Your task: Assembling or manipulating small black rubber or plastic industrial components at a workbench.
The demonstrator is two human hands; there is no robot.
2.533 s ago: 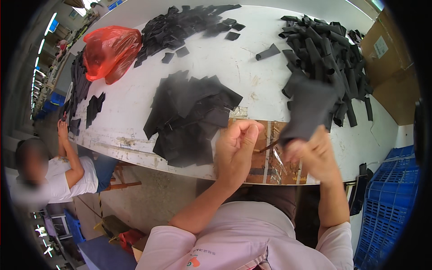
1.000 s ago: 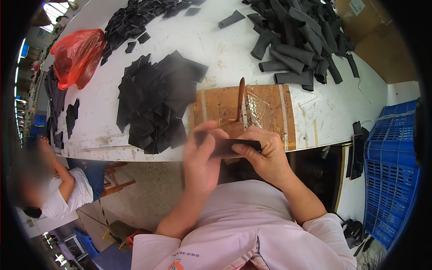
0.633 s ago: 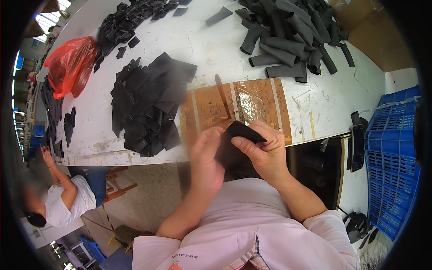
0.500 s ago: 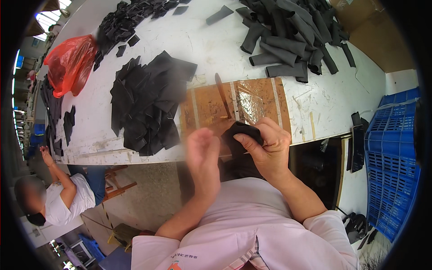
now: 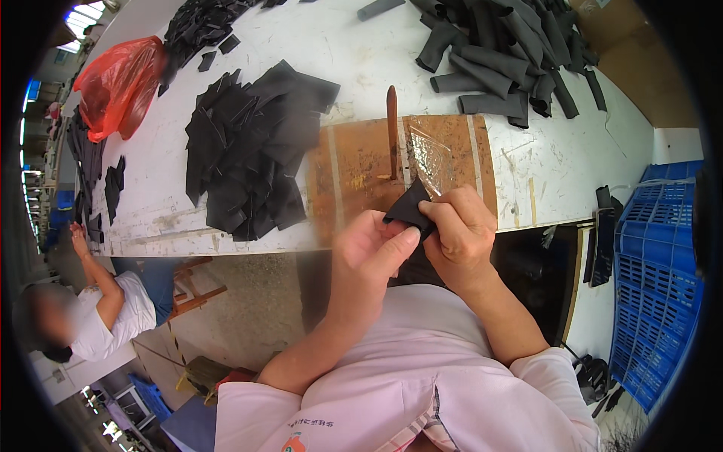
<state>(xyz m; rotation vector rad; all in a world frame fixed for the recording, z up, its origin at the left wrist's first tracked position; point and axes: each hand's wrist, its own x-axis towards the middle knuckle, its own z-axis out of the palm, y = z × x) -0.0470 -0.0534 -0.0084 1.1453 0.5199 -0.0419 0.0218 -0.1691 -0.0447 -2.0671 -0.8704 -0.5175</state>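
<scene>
Between my hands, over the table's near edge, is a small black fabric piece (image 5: 409,206), bent with one corner pointing up. My left hand (image 5: 370,252) grips its lower left part between thumb and fingers. On its right side my right hand (image 5: 461,224) pinches it, fingers curled. Just beyond lies a brown board (image 5: 354,162) with pale strips across it and a glossy clear patch. A thin reddish-brown stick-like tool (image 5: 392,132) rests on the board, its lower end near an orange-yellow smear. Left of the board is a heap of flat black fabric pieces (image 5: 241,151).
Rolled dark grey pieces (image 5: 497,64) are piled at the far right, beside a cardboard box (image 5: 633,60). More black scraps (image 5: 199,30) and a red plastic bag (image 5: 120,87) occupy the far left. Blue crates (image 5: 655,279) stand at right. Another person (image 5: 113,316) sits at left.
My left hand, blurred and apart from the fabric before, has come in and now grips it. The black piece now shows a pointed corner upward. The view has shifted slightly.
</scene>
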